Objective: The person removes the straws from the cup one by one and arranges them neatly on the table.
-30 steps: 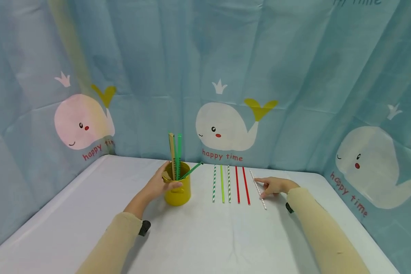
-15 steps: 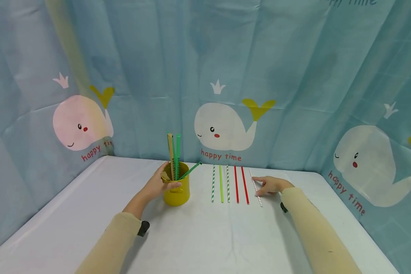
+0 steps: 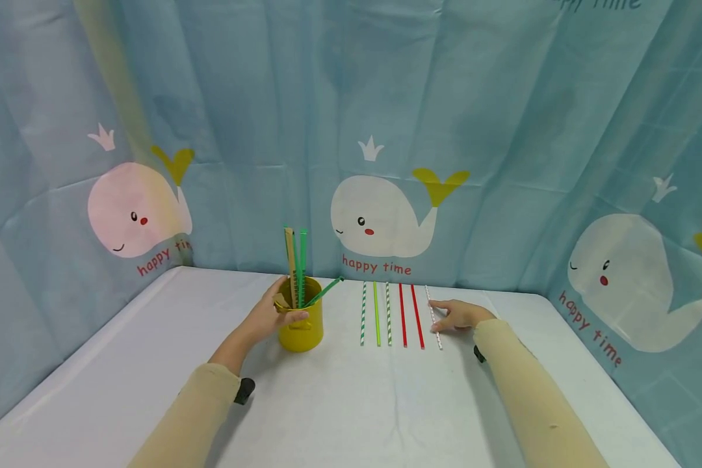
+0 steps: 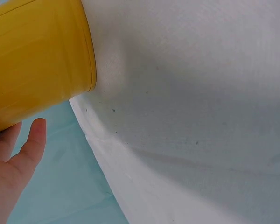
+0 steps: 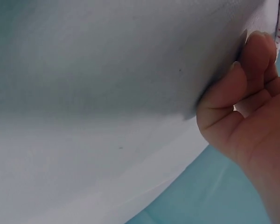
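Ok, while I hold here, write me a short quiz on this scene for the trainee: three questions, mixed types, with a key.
1. Multiple choice: which straw does the right hand touch?
a) the lime-green one
b) the white straw with red dots
c) the red one farthest from the right hand

2. True or false: the left hand lies on the tabletop, well away from the yellow pot.

3. Count: in the head view, how many straws lie on the white table, outside the pot?

Key:
1. b
2. False; the left hand holds the yellow pot.
3. Six
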The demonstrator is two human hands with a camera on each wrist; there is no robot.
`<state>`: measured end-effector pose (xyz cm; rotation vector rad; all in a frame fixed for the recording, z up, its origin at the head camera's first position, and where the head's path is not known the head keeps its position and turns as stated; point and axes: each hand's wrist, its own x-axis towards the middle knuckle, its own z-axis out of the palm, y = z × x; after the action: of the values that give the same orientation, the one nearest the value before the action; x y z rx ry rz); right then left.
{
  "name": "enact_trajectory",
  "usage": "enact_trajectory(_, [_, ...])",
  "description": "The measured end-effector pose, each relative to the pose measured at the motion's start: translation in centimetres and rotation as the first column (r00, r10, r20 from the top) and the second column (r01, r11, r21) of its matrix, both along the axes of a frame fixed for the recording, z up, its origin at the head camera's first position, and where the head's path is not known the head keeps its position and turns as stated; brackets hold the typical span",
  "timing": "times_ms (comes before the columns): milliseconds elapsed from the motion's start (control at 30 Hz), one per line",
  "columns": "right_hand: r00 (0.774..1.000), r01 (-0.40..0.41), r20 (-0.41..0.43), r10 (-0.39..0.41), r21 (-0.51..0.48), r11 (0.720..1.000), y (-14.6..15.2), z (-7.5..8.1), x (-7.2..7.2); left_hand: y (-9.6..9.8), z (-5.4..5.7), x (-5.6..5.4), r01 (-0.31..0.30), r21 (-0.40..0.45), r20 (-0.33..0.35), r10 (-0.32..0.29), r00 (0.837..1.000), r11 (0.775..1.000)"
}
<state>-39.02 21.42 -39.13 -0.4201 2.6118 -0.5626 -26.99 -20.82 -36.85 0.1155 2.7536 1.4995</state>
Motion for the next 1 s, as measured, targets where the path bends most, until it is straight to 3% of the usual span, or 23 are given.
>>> enact_trajectory(267, [1.0,-0.002,-0.003,0.002,-0.006,1.0,0.6,0.0,0.2,0.0,0.0,-0.2,0.009,0.001,-0.004,-0.009,1.0,1.0])
enact_trajectory(533, [0.998,-0.065,-0.017,0.063,-0.084,0.994,0.7,0.3,1.9,-0.1,0.0,-0.2,0.0,-0.006,0.008,0.0,1.0,1.0])
enact_trajectory(800, [0.987,-0.083,-0.152,0.058,-0.163,0.983,0.5,1.5,3.6,-0.1,0.0,-0.2,-0.014,-0.011,0.029,0.014,0.999,1.0])
enact_trajectory(1000, [0.975,-0.106,-0.221,0.039,-0.304,0.947,-1.3,3.0,5.0,0.0,0.1,-0.2,-0.015,-0.019,0.033,0.016,0.999,1.0])
